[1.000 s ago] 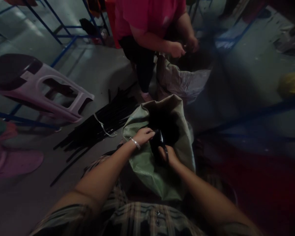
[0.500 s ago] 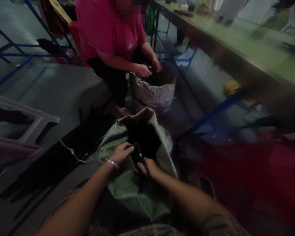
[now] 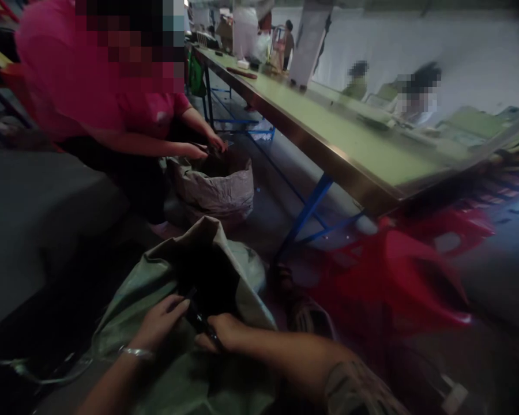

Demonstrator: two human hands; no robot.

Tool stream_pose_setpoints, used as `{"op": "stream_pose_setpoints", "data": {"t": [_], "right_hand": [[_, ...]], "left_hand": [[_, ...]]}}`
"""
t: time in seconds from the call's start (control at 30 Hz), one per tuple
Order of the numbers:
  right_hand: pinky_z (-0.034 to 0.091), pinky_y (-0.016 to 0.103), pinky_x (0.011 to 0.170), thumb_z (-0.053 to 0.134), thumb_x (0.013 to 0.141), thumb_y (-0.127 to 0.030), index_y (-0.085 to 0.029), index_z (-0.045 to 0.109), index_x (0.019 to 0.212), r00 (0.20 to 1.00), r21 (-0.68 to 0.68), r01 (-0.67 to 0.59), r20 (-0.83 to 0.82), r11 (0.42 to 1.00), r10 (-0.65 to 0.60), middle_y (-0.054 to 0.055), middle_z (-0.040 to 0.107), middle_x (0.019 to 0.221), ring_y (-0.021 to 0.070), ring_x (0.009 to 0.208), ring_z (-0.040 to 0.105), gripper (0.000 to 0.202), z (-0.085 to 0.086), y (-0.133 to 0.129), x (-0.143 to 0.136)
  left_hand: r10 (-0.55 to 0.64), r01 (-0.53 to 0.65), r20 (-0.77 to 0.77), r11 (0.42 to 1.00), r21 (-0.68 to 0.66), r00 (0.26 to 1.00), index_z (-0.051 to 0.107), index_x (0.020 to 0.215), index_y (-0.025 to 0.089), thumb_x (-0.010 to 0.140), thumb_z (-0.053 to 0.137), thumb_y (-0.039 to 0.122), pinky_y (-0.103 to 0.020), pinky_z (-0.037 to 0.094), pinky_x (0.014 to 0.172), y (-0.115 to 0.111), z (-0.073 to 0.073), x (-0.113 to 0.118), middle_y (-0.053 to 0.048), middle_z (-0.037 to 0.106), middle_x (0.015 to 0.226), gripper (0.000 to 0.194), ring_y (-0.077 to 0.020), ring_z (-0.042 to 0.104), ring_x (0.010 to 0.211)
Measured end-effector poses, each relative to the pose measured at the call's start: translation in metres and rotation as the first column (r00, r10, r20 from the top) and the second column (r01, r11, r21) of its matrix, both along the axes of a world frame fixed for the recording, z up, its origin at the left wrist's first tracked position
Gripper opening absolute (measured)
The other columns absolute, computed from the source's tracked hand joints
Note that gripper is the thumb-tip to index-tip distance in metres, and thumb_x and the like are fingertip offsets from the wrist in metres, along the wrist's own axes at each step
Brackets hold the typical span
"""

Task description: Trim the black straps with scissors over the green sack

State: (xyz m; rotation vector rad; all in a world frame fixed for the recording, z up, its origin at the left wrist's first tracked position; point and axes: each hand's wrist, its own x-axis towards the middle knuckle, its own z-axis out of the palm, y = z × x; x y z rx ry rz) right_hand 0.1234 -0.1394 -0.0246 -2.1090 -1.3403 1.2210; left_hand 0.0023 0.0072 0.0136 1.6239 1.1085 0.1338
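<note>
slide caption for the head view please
Right hand grips a dark object, left hand at its tip, over a green sack; co-worker at a pale sack beyond.

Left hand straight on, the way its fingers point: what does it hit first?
Most likely the shiny black object just ahead of the left hand, which the right hand grips. Beyond that, perhaps the sack; depth around its dark opening is unclear.

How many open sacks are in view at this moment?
2. The green sack is at the wearer's left hand and right hand; the greyish sack is farther ahead, by the co-worker in pink. More may be hidden in dark areas.
</note>
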Motion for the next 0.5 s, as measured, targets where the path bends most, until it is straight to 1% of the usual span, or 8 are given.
{"op": "stream_pose_setpoints", "data": {"t": [0.07,0.17,0.27,0.37,0.43,0.5], "right_hand": [[0.036,0.023,0.046,0.051,0.074,-0.057,-0.018,0.067,0.088,1.000,-0.025,-0.019,0.022,1.000,0.019,0.003,0.066,0.072,0.0155,0.057,0.055,0.044,0.000,0.000,0.000],[0.037,0.024,0.046,0.050,0.074,-0.055,-0.019,0.067,0.094,0.998,-0.031,-0.018,0.056,0.999,0.020,0.004,0.068,0.077,0.0174,0.058,0.058,0.045,0.004,0.002,0.001],[0.038,0.025,0.045,0.050,0.074,-0.054,-0.019,0.066,0.095,0.998,-0.021,-0.022,0.054,1.000,0.024,0.006,0.069,0.080,0.0198,0.060,0.060,0.044,0.011,0.004,0.004],[0.039,0.026,0.045,0.047,0.075,-0.057,-0.019,0.066,0.097,0.997,-0.024,-0.057,0.051,0.998,0.058,0.007,0.069,0.081,0.0219,0.063,0.062,0.048,0.015,0.004,0.006],[0.040,0.026,0.046,0.046,0.075,-0.060,-0.020,0.065,0.098,0.994,-0.018,-0.080,0.070,0.997,0.081,0.007,0.069,0.082,0.0221,0.065,0.062,0.050,0.015,0.003,0.007],[0.040,0.026,0.047,0.046,0.076,-0.061,-0.020,0.065,0.099,0.992,0.001,-0.089,0.093,0.996,0.088,0.007,0.069,0.083,0.0216,0.065,0.061,0.050,0.014,0.003,0.008]], "left_hand": [[-0.016,0.016,-0.011,0.999,0.031,1.000,0.065,0.082,0.016,0.056,0.060,0.070,-0.025,0.040,0.048,-0.002,0.001,0.001,0.000,0.058,0.058,0.061,-0.0162,0.053,0.054],[-0.049,0.050,-0.027,0.998,0.040,0.998,0.066,0.080,0.016,0.055,0.060,0.072,-0.026,0.043,0.051,-0.003,-0.001,0.003,-0.001,0.060,0.061,0.061,-0.0183,0.056,0.059],[-0.083,0.083,-0.021,0.995,0.045,0.996,0.066,0.077,0.017,0.055,0.059,0.072,-0.028,0.048,0.060,-0.002,-0.005,0.003,-0.002,0.065,0.068,0.059,-0.0211,0.060,0.069],[-0.103,0.103,-0.015,0.993,0.057,0.995,0.067,0.077,0.019,0.055,0.060,0.071,-0.030,0.049,0.070,-0.001,-0.006,0.002,-0.003,0.068,0.077,0.057,-0.0231,0.063,0.078],[-0.105,0.105,-0.013,0.994,0.042,0.994,0.067,0.078,0.018,0.055,0.061,0.069,-0.031,0.049,0.071,-0.001,-0.007,0.002,-0.003,0.068,0.077,0.056,-0.0230,0.063,0.079],[-0.096,0.097,-0.017,0.995,0.016,0.995,0.066,0.080,0.017,0.056,0.061,0.068,-0.030,0.049,0.068,0.000,-0.006,0.001,-0.003,0.067,0.074,0.056,-0.0220,0.062,0.074]]}}
